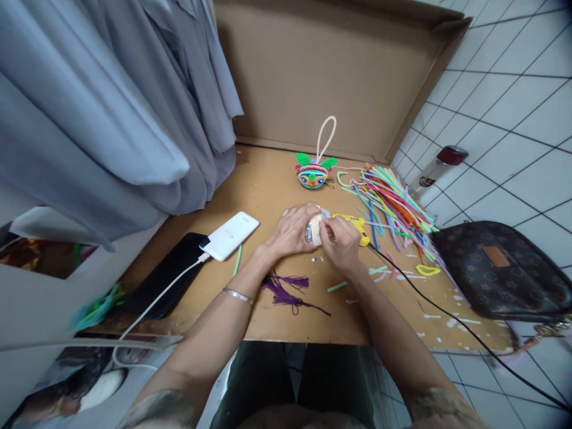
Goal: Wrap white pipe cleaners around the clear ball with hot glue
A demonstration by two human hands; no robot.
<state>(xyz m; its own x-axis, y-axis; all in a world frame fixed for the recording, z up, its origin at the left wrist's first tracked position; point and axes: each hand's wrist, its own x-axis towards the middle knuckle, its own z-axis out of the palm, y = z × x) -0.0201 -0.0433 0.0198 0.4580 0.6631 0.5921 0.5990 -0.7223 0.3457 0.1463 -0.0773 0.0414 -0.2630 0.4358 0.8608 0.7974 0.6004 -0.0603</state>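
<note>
Near the middle of the table, my left hand wraps round the left side of a small rounded silvery object with a pale band across it. My right hand has its fingers bent and pressed against the object's right side. Just behind my right hand lies a yellow tool with a black cord, partly hidden by the hand. Purple tassels lie in front of my left hand. Farther back stands a colourful lion-like head ornament with green ears and a cream loop.
Colourful fuzzy stems are heaped at the right, beside a brown patterned bag and a red-capped bottle. At the left are a white power bank with a cable and a black flat object. A cardboard panel stands behind.
</note>
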